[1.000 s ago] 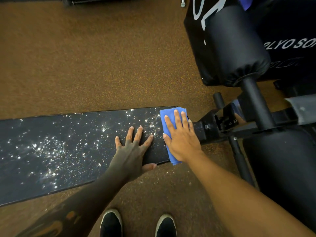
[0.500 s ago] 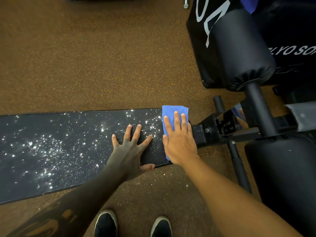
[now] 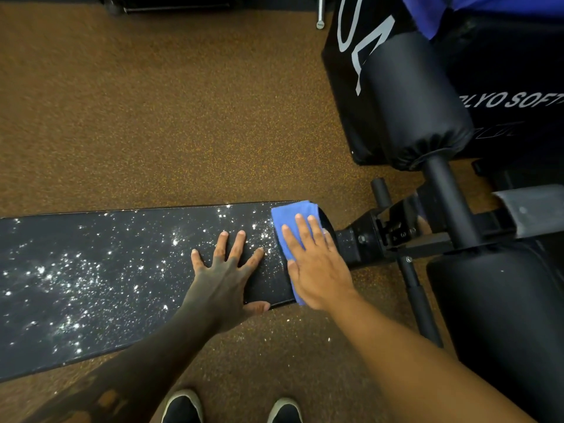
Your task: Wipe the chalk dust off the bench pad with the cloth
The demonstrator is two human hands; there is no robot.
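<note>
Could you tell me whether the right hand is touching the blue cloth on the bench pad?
Touching. The head view shows the right hand lying flat on the blue cloth, fingers overlapping it with no gap.

right hand (image 3: 317, 264) | slid with blue cloth (image 3: 290, 213) slightly toward far pad edge | cloth top now bunched
</note>
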